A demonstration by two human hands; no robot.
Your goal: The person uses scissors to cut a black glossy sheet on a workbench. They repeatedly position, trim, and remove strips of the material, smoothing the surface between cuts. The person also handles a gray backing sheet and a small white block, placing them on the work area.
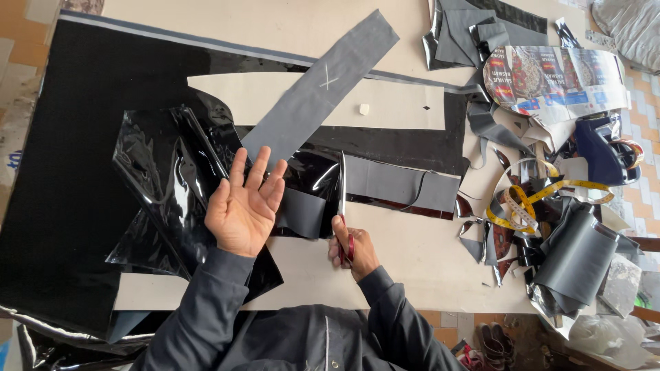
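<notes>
My right hand [352,251] grips the red handles of a pair of scissors [342,199] whose blades point away from me into a glossy black sheet with a grey back [385,182]. My left hand [244,206] is raised palm up, fingers spread, above the crumpled glossy black material [165,172], holding nothing. A long grey strip marked with a chalk cross [323,86] lies diagonally just beyond my left hand. A pale paper pattern piece [399,106] with a small white chalk block [364,108] rests on the black fabric behind.
A large matt black cloth [62,172] covers the left of the table [412,254]. At the right lie grey and black offcuts [570,261], a yellow tape measure [522,203], a printed newspaper bundle [550,75] and folded grey pieces [474,31]. Sandals [491,340] sit on the floor below.
</notes>
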